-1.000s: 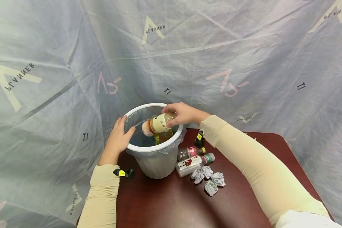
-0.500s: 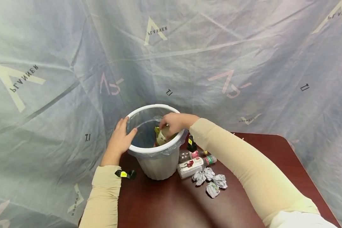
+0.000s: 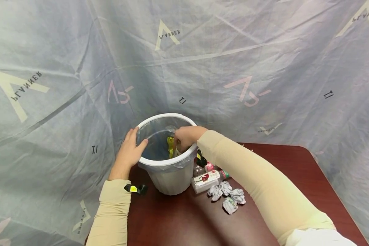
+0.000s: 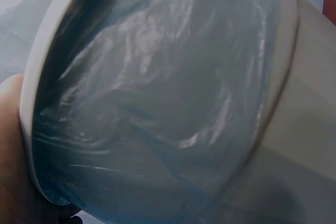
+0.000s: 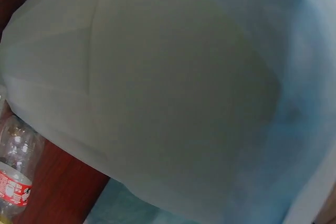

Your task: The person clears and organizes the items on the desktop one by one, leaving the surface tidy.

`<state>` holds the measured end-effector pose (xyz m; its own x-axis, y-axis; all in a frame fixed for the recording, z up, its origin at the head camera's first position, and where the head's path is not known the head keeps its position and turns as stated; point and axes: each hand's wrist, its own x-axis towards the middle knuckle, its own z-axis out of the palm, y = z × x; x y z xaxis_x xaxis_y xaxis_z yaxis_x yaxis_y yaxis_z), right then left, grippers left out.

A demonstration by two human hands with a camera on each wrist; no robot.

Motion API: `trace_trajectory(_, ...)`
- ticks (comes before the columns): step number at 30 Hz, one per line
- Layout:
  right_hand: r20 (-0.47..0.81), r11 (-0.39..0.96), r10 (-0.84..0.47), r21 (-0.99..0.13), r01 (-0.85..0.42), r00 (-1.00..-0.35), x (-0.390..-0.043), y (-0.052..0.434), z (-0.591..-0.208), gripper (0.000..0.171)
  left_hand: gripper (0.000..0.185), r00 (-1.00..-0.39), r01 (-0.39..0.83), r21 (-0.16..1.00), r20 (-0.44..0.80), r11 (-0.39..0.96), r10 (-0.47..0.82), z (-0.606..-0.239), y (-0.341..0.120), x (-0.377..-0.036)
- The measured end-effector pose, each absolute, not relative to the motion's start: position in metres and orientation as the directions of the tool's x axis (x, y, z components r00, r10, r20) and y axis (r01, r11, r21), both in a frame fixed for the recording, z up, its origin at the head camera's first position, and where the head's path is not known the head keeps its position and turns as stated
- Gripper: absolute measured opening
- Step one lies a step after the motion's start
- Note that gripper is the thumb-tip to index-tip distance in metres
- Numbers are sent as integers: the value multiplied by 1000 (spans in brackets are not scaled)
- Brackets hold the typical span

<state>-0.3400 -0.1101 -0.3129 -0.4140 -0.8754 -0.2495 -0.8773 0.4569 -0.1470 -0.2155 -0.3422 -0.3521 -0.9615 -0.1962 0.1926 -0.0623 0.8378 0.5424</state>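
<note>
I am steadying the bin (image 3: 169,177) with my left hand (image 3: 130,150), its fingers curling over the white rim on the left side and pinching it; the left wrist view shows that rim (image 4: 31,77) against my palm and the clear liner bag (image 4: 157,103) stretched inside. My right hand (image 3: 187,136) is reaching down over the right side of the rim into the bin, knuckles up and fingers bent downward. I cannot tell whether those fingers are gripping anything, since the rim and the hand itself are hiding the fingertips. Just left of that hand, inside the bin, something yellow (image 3: 171,146) is showing against the liner.

To do this part well, I judge I should be keeping the left hand firm on the rim so the light bin is not tipping toward the right hand's push, and letting go low inside so nothing bounces out or drags the liner down.

On the dark red table (image 3: 178,222), two plastic bottles (image 3: 206,178) are lying just right of the bin, with three crumpled paper balls (image 3: 226,196) beside them. The right wrist view shows the bin's pale wall close up and one bottle (image 5: 16,171) at lower left.
</note>
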Motion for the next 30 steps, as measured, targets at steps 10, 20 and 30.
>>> trace_trajectory(10,-215,462,-878,-141,-876,-428,-342,-112,-319,36,74,-962,-66,547,187,835,-199,-354,-342,-215)
trace_trajectory(20,13,380,-923,-122,-917,-384,-356,-87,-283,37,73,-957,-57,546,208,836,-201,-351,-341,-215)
trace_trajectory(30,318,381,-833,-265,-886,-453,-375,-21,-264,45,73,-957,-72,553,195,830,-214,-350,-338,-213)
